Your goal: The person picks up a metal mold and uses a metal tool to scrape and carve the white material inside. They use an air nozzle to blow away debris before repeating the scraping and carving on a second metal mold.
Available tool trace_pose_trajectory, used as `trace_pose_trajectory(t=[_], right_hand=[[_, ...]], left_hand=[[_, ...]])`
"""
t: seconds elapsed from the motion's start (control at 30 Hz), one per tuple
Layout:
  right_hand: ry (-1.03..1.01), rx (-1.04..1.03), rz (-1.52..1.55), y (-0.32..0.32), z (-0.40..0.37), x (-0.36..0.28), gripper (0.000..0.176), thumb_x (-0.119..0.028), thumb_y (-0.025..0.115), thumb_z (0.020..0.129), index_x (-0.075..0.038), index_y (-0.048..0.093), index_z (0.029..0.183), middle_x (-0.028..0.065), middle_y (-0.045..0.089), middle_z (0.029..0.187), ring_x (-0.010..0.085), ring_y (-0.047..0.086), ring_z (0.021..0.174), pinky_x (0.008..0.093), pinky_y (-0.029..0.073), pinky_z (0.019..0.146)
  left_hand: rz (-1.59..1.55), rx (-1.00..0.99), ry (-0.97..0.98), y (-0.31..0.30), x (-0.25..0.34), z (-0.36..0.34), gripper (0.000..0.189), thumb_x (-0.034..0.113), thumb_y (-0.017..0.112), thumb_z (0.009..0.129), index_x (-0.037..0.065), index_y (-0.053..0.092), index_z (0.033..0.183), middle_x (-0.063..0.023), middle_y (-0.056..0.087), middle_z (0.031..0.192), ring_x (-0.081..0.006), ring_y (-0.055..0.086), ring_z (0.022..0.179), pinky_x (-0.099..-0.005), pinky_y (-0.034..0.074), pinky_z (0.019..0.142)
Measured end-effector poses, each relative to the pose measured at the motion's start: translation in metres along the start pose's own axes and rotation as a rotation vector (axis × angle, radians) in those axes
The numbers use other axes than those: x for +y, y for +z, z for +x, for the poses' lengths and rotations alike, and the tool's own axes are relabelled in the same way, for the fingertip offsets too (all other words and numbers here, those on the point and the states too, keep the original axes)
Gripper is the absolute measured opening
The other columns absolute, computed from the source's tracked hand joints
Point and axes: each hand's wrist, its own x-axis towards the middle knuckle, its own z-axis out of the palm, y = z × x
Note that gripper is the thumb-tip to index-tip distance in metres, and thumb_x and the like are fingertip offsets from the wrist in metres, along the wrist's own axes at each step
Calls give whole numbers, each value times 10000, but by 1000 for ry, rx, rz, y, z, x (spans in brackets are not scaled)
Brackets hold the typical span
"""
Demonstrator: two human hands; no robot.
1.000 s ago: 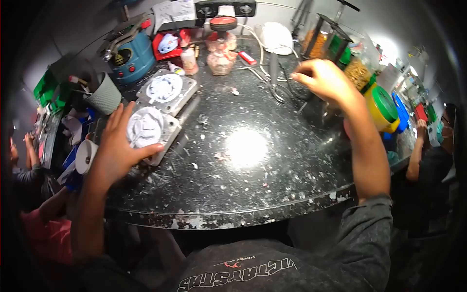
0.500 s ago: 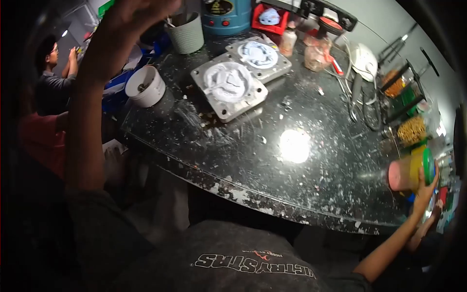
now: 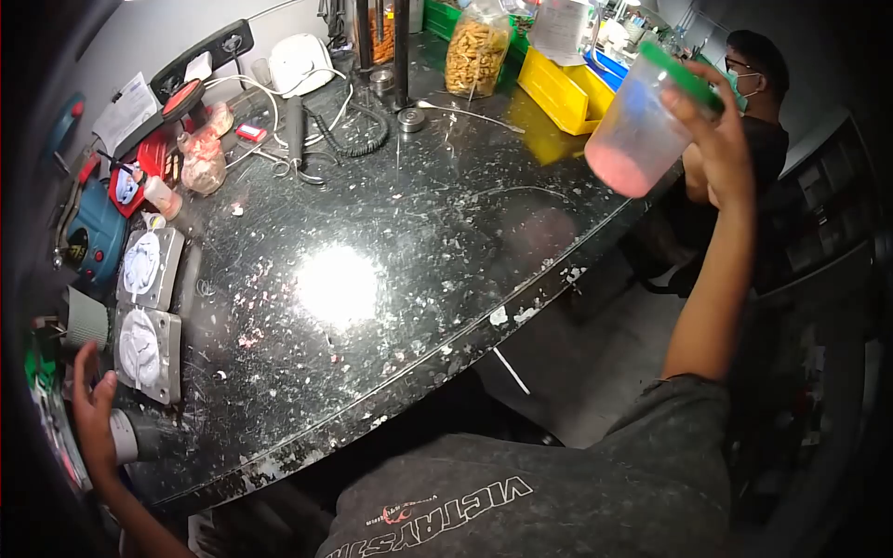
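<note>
My right hand (image 3: 716, 139) is closed around a clear plastic jar (image 3: 634, 135) at its green lid. The jar is raised over the table's right edge, tilted, with pink material at its bottom. At the far left, my left hand (image 3: 95, 414) has its fingers apart and holds nothing. It is beside a white tub (image 3: 124, 436), which it partly hides; contact between them cannot be made out. Two metal mould halves (image 3: 147, 353) filled with white material lie just beyond that hand. Behind them stands a ribbed light cup (image 3: 86, 316).
A yellow bin (image 3: 561, 91) and a jar of tan pieces (image 3: 477, 51) stand at the back. Along the left are a blue machine (image 3: 95, 228) and a small bottle (image 3: 163, 197). A corded handpiece (image 3: 296, 130) lies on the dark table (image 3: 446, 260). A masked person (image 3: 758, 102) sits at right.
The view has swung to the right. My right hand has lifted the jar off the table. My left hand, raised high before, is now low beside the white tub.
</note>
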Motion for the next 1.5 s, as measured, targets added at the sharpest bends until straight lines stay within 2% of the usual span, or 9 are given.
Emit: trace_pose_trajectory(t=[0.1,0.23,0.37,0.5,0.7,1.0,1.17,1.23,1.5], right_hand=[[82,8,-361,15,-6,39,687,-250,900,838,-86,532,1394,124,586,1347,218,605,1212,341,483,1046],[-174,20,-68,49,-12,104,839,-262,909,837,-62,426,1494,177,530,1432,275,541,1323,392,433,1126],[-499,180,-355,68,-21,62,1100,-242,939,788,-9,258,1619,204,457,1504,300,475,1385,428,393,1166],[-732,83,-439,114,-39,-6,742,-201,841,857,4,514,1490,171,517,1503,319,478,1401,433,372,1193],[-614,-452,-245,201,-51,-49,507,-194,825,853,-94,680,1328,119,608,1389,315,555,1309,420,423,1129],[-603,-693,-113,216,-68,-65,450,-156,823,845,-63,693,1265,139,644,1329,322,597,1260,410,442,1098],[-437,-792,-57,212,-71,-71,406,-124,809,867,-22,696,1243,143,693,1226,262,656,1186,382,475,1068],[-413,-836,11,220,-77,-80,397,-134,805,880,-22,698,1246,135,703,1207,246,671,1153,365,491,1043],[69,-1102,316,229,-129,-106,444,-320,723,1016,-18,644,1331,69,716,1086,112,641,980,248,512,841]], left_hand=[[6,-113,-69,33,34,0,712,161,695,955,69,410,1600,-170,468,1593,-286,451,1463,-401,325,1211],[76,-149,-10,61,46,7,972,198,835,795,55,355,1628,-199,425,1625,-310,436,1473,-386,305,1232],[355,-78,30,71,43,9,1214,288,936,680,-5,261,1644,-252,377,1639,-352,364,1525,-406,276,1251],[379,-41,52,75,50,13,1340,447,983,620,-42,253,1632,-286,344,1643,-377,339,1537,-404,264,1260],[544,48,-101,94,72,15,1436,493,984,581,99,161,1690,-274,341,1653,-439,341,1529,-498,277,1245],[583,129,-19,71,58,1,1448,585,961,563,174,161,1698,-274,413,1602,-447,399,1481,-588,263,1214],[193,209,124,30,85,-36,1284,399,1003,586,130,330,1646,-291,547,1480,-447,502,1400,-466,406,1176],[180,177,121,29,110,-58,1304,300,1006,578,132,303,1663,-206,555,1466,-275,562,1327,-366,443,1126],[232,-11,130,182,181,-77,1342,557,902,588,1,263,1629,-285,510,1324,-455,481,1298,-541,333,1112]])
